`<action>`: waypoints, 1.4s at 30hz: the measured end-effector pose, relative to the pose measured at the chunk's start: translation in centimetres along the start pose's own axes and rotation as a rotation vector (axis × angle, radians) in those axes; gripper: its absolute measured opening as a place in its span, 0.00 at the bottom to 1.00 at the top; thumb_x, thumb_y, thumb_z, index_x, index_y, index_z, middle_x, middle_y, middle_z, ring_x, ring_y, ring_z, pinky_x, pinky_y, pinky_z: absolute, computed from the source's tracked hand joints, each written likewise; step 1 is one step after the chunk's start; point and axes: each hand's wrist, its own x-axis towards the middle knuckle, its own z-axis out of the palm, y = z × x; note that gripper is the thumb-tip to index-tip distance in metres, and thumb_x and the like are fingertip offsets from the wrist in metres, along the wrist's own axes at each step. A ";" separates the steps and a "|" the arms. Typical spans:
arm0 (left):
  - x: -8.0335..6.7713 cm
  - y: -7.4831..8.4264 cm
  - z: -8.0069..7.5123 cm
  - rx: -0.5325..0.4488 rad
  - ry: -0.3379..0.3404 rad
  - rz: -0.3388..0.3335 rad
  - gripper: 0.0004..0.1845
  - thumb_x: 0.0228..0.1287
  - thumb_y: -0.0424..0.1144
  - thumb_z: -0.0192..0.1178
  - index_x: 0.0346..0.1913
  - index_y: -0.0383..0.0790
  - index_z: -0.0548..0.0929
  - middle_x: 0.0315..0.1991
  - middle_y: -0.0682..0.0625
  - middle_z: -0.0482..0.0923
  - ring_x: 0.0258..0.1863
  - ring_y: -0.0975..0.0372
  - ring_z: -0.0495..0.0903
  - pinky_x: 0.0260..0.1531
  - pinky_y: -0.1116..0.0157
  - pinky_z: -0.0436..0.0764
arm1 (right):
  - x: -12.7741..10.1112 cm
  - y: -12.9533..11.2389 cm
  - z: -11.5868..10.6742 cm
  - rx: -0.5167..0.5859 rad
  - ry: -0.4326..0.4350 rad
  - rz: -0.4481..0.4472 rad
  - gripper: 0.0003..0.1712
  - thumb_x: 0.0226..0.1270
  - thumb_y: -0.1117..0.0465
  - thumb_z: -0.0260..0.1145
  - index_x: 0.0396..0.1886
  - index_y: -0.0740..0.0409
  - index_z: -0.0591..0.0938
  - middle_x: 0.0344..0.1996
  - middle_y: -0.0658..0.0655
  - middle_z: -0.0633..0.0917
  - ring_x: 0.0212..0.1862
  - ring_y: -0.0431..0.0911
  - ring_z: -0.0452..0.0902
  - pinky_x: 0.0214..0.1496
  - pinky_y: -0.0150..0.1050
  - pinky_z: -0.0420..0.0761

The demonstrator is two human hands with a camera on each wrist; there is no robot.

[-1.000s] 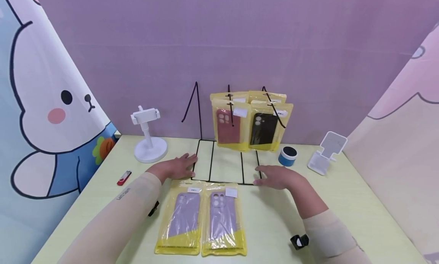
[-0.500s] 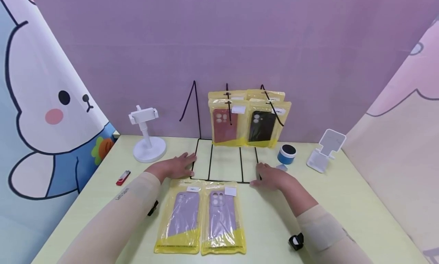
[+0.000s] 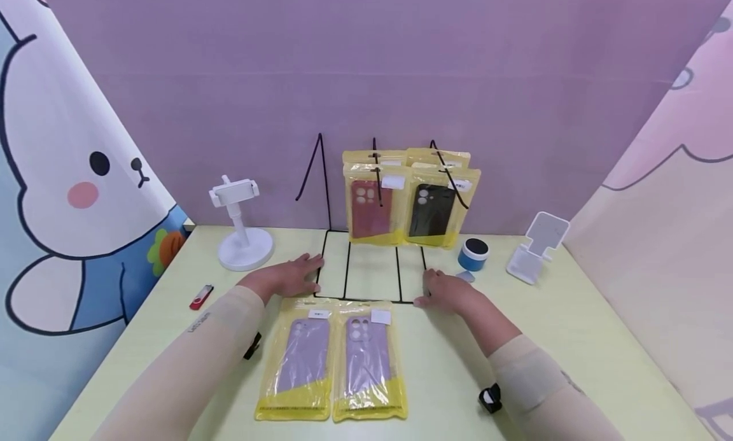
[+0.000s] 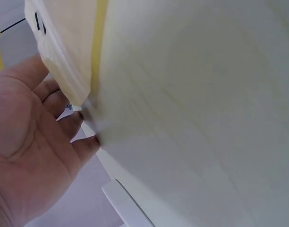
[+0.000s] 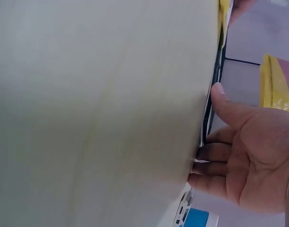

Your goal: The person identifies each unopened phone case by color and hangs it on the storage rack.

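- My left hand point(image 3: 289, 277) lies flat on the counter point(image 3: 572, 339), fingers point(image 3: 309, 263) spread and straight, their tips at the left edge of the black wire rack's point(image 3: 372, 282) base frame.
- My right hand point(image 3: 449, 291) lies flat at the right edge of the same frame, fingers point(image 3: 429, 279) relaxed and slightly apart; from the right wrist view the thumb point(image 5: 225, 101) touches the black wire, though whether the other fingertips press the wire or only the counter I cannot tell.
- Neither hand clasps anything; the rack base sits between my two hands, on the counter.
- Beyond my fingers, on the rack's upright hooks, hang yellow packets: a red phone case point(image 3: 366, 209) and, right of it, a black phone case point(image 3: 432, 210).
- Just nearer to me than my hands, two yellow packets with lilac phone cases point(image 3: 332, 364) lie side by side, flat on the counter.
- Left of my left hand: a white phone holder point(image 3: 240, 228) farther off, and a red USB stick point(image 3: 201, 296).
- Right of my right hand: a blue round speaker point(image 3: 473, 254), then a white folding stand point(image 3: 538, 247).
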 end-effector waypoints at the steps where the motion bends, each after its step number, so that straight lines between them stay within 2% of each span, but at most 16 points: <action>1: 0.0 -0.1 0.0 0.004 0.002 0.001 0.41 0.73 0.55 0.53 0.79 0.47 0.47 0.80 0.45 0.40 0.78 0.44 0.40 0.74 0.43 0.49 | 0.1 0.0 0.0 -0.005 -0.002 0.000 0.49 0.68 0.39 0.62 0.72 0.72 0.60 0.68 0.73 0.67 0.65 0.64 0.71 0.64 0.58 0.73; 7: 0.2 0.4 -0.1 0.068 0.055 0.048 0.36 0.72 0.52 0.54 0.77 0.43 0.58 0.79 0.42 0.46 0.78 0.46 0.46 0.75 0.48 0.52 | 0.5 -0.2 0.0 -0.059 -0.036 0.014 0.49 0.68 0.38 0.61 0.73 0.70 0.61 0.70 0.72 0.66 0.67 0.63 0.68 0.66 0.58 0.72; 9: 0.0 1.0 -0.3 0.080 0.088 0.078 0.33 0.73 0.50 0.54 0.75 0.41 0.63 0.78 0.41 0.50 0.77 0.45 0.49 0.75 0.48 0.53 | 0.5 -0.2 0.0 -0.070 -0.040 0.014 0.48 0.68 0.38 0.61 0.73 0.70 0.61 0.70 0.71 0.66 0.68 0.63 0.67 0.66 0.58 0.71; 11: -0.3 2.0 -0.3 0.074 0.128 0.097 0.29 0.73 0.50 0.53 0.72 0.42 0.68 0.76 0.42 0.57 0.76 0.47 0.55 0.74 0.49 0.57 | 0.5 -0.2 0.0 -0.077 -0.041 0.013 0.47 0.68 0.39 0.61 0.72 0.70 0.62 0.70 0.71 0.66 0.68 0.63 0.67 0.66 0.58 0.71; 13: -0.6 3.5 -0.3 0.078 0.164 0.131 0.25 0.73 0.49 0.54 0.67 0.42 0.73 0.70 0.44 0.68 0.71 0.49 0.64 0.70 0.50 0.64 | 0.5 -0.2 0.0 -0.086 -0.036 0.012 0.47 0.68 0.38 0.60 0.72 0.70 0.62 0.70 0.71 0.66 0.67 0.63 0.68 0.65 0.58 0.72; 15: -0.9 5.1 -0.1 0.106 0.197 0.176 0.18 0.72 0.48 0.56 0.59 0.45 0.80 0.59 0.48 0.79 0.61 0.54 0.75 0.63 0.53 0.72 | 0.4 -0.1 0.1 -0.092 -0.029 0.007 0.47 0.68 0.38 0.60 0.72 0.70 0.63 0.69 0.71 0.67 0.66 0.63 0.70 0.64 0.58 0.73; 17: -1.0 6.7 0.1 0.161 0.216 0.227 0.12 0.70 0.47 0.59 0.51 0.48 0.83 0.46 0.54 0.83 0.50 0.59 0.80 0.54 0.56 0.78 | 0.4 0.0 0.1 -0.093 -0.022 0.007 0.47 0.68 0.38 0.60 0.72 0.70 0.63 0.68 0.71 0.68 0.64 0.62 0.71 0.64 0.57 0.73; 19: -1.1 8.0 0.4 0.213 0.217 0.263 0.07 0.68 0.47 0.61 0.43 0.50 0.83 0.36 0.58 0.82 0.40 0.63 0.80 0.44 0.60 0.79 | 0.4 0.1 0.2 -0.087 -0.019 0.008 0.47 0.68 0.38 0.61 0.72 0.70 0.62 0.68 0.71 0.68 0.64 0.62 0.71 0.64 0.57 0.73; 21: -1.1 9.0 0.8 0.258 0.212 0.265 0.04 0.67 0.46 0.62 0.37 0.52 0.82 0.31 0.61 0.79 0.34 0.65 0.77 0.38 0.62 0.78 | 0.5 0.2 0.2 -0.083 -0.018 0.008 0.48 0.68 0.38 0.61 0.72 0.69 0.62 0.69 0.71 0.68 0.65 0.62 0.70 0.65 0.57 0.73; 26: -0.8 9.9 1.8 0.354 0.211 0.223 0.11 0.67 0.44 0.60 0.25 0.54 0.75 0.25 0.60 0.72 0.29 0.65 0.71 0.29 0.64 0.72 | 0.5 0.3 0.2 -0.097 -0.015 -0.011 0.48 0.68 0.37 0.60 0.73 0.70 0.61 0.71 0.71 0.65 0.69 0.63 0.66 0.67 0.57 0.71; 34: -0.1 9.9 2.7 0.399 0.237 0.217 0.11 0.63 0.41 0.63 0.24 0.52 0.75 0.25 0.58 0.73 0.28 0.64 0.72 0.29 0.62 0.74 | 0.5 0.0 0.1 -0.108 -0.010 -0.013 0.49 0.69 0.38 0.60 0.72 0.71 0.61 0.70 0.72 0.66 0.69 0.63 0.65 0.66 0.58 0.71; 42: 0.0 10.5 2.8 0.436 0.183 0.178 0.11 0.62 0.40 0.66 0.25 0.52 0.76 0.27 0.60 0.75 0.34 0.63 0.75 0.36 0.62 0.77 | 0.3 -0.2 0.0 -0.113 -0.022 0.008 0.49 0.68 0.37 0.60 0.73 0.70 0.61 0.71 0.71 0.66 0.69 0.63 0.66 0.65 0.59 0.72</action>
